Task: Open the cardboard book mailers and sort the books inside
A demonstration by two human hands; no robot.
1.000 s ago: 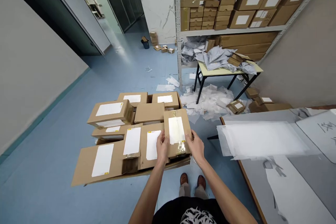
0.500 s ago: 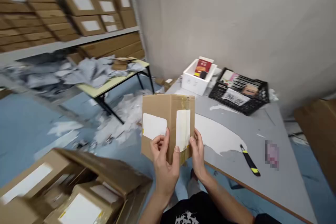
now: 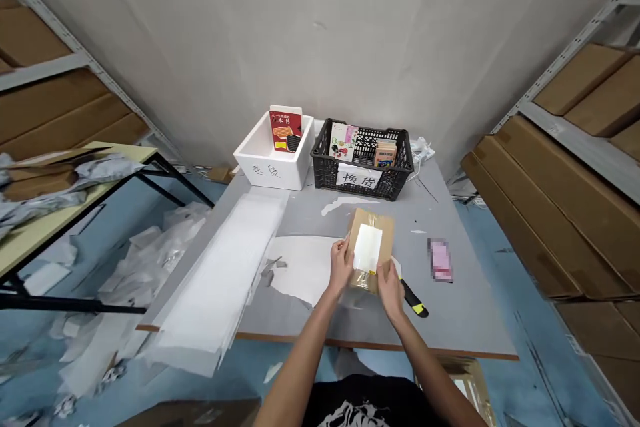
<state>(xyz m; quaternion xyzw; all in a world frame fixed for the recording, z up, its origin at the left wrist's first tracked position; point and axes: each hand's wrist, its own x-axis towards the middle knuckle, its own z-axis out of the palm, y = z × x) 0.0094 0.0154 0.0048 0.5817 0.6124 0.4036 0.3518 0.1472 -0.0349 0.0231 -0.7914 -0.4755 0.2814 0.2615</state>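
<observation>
A taped brown cardboard box (image 3: pixel 387 230) with a white label is held over the grey table (image 3: pixel 450 320). My left hand (image 3: pixel 341 265) grips its left side, fingers closed against the cardboard. At the lower right corner, my right hand (image 3: pixel 391 285) is closed on the same box. A black and yellow utility knife (image 3: pixel 414 299) lies on the table just right of my right hand, its tip end partly hidden. White torn sheet material (image 3: pixel 305 263) is spread to the left of the box.
Behind stand a white bin (image 3: pixel 267 170) holding a red book and a black basket (image 3: pixel 360 180) with books. White film sheets (image 3: pixel 220 273) hang over the table's front edge. A blurred pink item (image 3: pixel 441 260) lies at the right. Large cartons (image 3: pixel 530 213) fill the right-hand shelving.
The view has swung right to face the table. Both hands have carried the box from beside the table's left edge to above the tabletop, and the box has been turned.
</observation>
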